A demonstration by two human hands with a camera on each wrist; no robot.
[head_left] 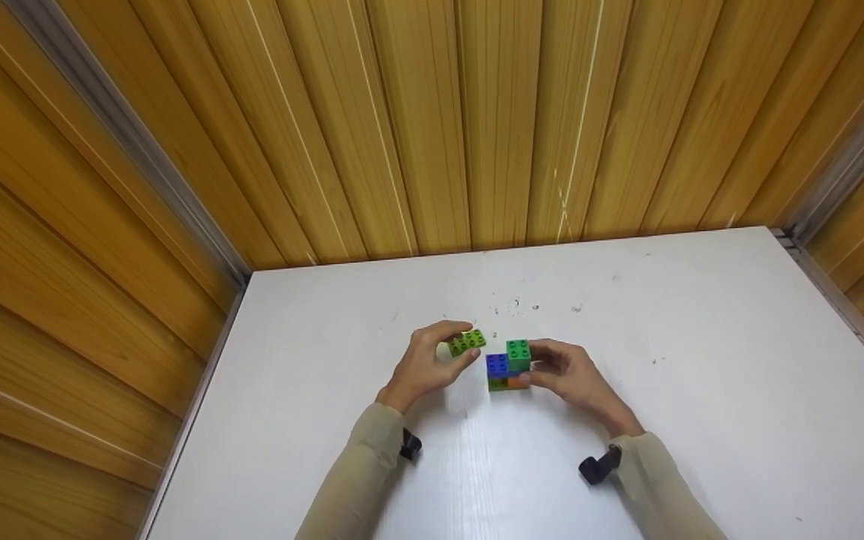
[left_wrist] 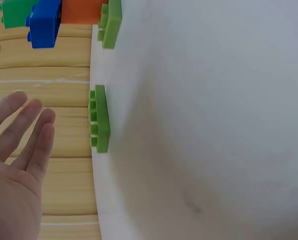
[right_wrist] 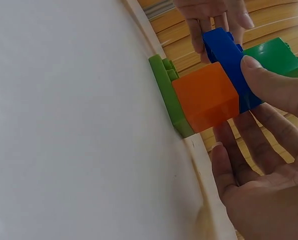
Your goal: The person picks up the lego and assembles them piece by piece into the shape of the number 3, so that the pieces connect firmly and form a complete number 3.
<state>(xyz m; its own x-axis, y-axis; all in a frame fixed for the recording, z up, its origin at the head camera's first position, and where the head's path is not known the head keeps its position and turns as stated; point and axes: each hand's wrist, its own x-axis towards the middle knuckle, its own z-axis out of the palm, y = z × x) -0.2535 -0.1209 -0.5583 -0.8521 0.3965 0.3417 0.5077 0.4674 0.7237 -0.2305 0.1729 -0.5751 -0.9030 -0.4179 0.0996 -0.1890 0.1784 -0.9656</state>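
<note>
A stack of toy building bricks stands on the white table. A light green flat brick is at its bottom, with an orange brick on one end. Across that lies a blue brick, topped by a green brick. My right hand grips the stack from the right, its thumb against the blue brick near the green one. A second light green flat brick lies studs up, left of the stack. Over it hovers my left hand, fingers loosely spread and apart from the brick in the left wrist view.
Wood-look panel walls rise behind the table and on both sides. Small dark marks spot the tabletop beyond the bricks. Black wrist mounts stick out from the sleeves.
</note>
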